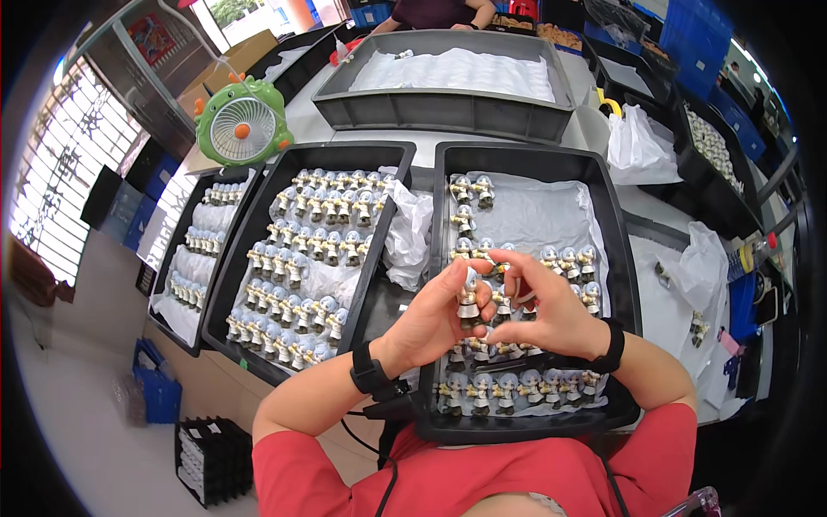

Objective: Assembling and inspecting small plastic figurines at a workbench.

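Observation:
My left hand (pixel 431 314) is closed around a small figurine (pixel 469 302) with pale blue hair and a white and dark outfit, held upright between thumb and fingers. Close on its right is my right hand (pixel 551 303), fingers curved, thumb and forefinger apart on either side of a gap; nothing shows clearly in its grip. Both hands are above a black tray (pixel 622 258) lined with white sheet, where similar figurines (pixel 508 389) lie in rows. The hands hide part of the middle rows.
To the left, another black tray (pixel 398 159) and a narrower tray (pixel 164 297) hold more figurine rows. A crumpled white sheet (pixel 409 233) sits between trays. Beyond are a large grey bin (pixel 439 112), a green fan (pixel 243 129) and a plastic bag (pixel 639 146). Another person (pixel 431 13) is opposite.

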A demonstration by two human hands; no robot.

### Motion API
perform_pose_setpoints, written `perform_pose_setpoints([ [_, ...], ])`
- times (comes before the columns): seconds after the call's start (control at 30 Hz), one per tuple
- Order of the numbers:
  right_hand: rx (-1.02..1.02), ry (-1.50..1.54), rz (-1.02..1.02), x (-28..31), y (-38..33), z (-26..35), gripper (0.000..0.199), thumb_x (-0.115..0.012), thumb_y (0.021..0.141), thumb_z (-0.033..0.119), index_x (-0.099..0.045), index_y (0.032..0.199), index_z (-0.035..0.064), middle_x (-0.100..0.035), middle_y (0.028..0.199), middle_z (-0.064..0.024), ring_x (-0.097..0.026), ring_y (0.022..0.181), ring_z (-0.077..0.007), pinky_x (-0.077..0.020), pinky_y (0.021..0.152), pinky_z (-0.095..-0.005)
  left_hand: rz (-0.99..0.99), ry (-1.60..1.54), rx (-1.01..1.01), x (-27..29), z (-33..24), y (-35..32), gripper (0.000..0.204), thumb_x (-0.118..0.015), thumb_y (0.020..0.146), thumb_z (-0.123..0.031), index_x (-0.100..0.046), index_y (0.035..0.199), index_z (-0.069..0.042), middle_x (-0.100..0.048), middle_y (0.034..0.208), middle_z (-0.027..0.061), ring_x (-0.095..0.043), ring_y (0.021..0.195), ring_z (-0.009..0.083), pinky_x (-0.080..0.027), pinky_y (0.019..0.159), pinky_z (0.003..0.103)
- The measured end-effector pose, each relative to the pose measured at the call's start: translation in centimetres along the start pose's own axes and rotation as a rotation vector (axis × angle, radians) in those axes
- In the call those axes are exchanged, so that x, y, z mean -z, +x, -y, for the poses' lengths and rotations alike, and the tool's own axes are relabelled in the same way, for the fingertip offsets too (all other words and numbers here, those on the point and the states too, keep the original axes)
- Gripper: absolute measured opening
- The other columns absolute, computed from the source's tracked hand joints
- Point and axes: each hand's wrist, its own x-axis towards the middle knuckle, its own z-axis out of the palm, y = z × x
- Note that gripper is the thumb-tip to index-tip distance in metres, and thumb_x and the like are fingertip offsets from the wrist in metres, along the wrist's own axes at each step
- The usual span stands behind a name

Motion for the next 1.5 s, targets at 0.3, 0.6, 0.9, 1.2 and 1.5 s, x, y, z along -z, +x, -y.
perform_pose_setpoints([
  [0.3, 0.209, -0.314, 0.002, -1.9, 0.3, -0.2, 0.077, -0.081, 0.06, 0.025, -0.043, 0.126, 0.0088, -0.049, 0.087, -0.0055, -0.055, 0.079, -0.0185, -0.0489, 0.066, -0.0292, 0.063, -0.189, 0.032, -0.2, 0.7, 0.4, 0.042, -0.032, 0.095, -0.045, -0.051, 0.096, -0.007, -0.052, 0.083, 0.0057, -0.052, 0.085, 0.0223, -0.045, 0.078, 0.036],
  [0.6, 0.243, -0.427, -0.082, -1.2, 0.3, -0.4, 0.067, -0.078, 0.064, 0.02, -0.048, 0.122, 0.0092, -0.048, 0.09, -0.0069, -0.055, 0.08, -0.02, -0.0477, 0.068, -0.0307, 0.039, -0.171, 0.024, -0.8, 0.6, 0.3, 0.052, -0.023, 0.095, -0.051, -0.051, 0.106, -0.009, -0.055, 0.094, 0.0064, -0.052, 0.089, 0.021, -0.045, 0.077, 0.034],
  [0.9, 0.05, -0.183, 0.013, -0.1, 0.6, -0.7, 0.076, -0.08, 0.062, 0.02, -0.044, 0.128, 0.0114, -0.045, 0.086, -0.0051, -0.047, 0.075, -0.0163, -0.0424, 0.065, -0.0288, -0.046, -0.022, -0.06, 0.2, 0.5, 0.5, 0.032, -0.046, 0.094, -0.032, -0.044, 0.116, -0.009, -0.056, 0.103, 0.0054, -0.057, 0.095, 0.0176, -0.048, 0.082, 0.035],
  [1.2, 0.076, -0.283, 0.061, -0.3, 0.7, -0.8, 0.077, -0.081, 0.063, 0.023, -0.043, 0.129, 0.0128, -0.048, 0.09, -0.0067, -0.05, 0.078, -0.0166, -0.0443, 0.067, -0.0293, -0.108, -0.002, -0.076, 0.1, 0.3, 0.4, 0.02, -0.049, 0.094, -0.025, -0.042, 0.104, -0.011, -0.054, 0.103, 0.0044, -0.058, 0.093, 0.018, -0.047, 0.081, 0.036],
  [1.5, -0.139, 0.037, 0.123, 0.0, 1.0, -0.8, 0.079, -0.083, 0.061, 0.024, -0.046, 0.13, 0.0141, -0.044, 0.087, -0.001, -0.04, 0.071, -0.0126, -0.0385, 0.064, -0.0243, -0.1, 0.042, -0.113, 0.4, 0.0, -0.3, 0.02, -0.052, 0.092, -0.024, -0.044, 0.104, -0.011, -0.055, 0.105, 0.0037, -0.056, 0.095, 0.0147, -0.047, 0.08, 0.031],
])
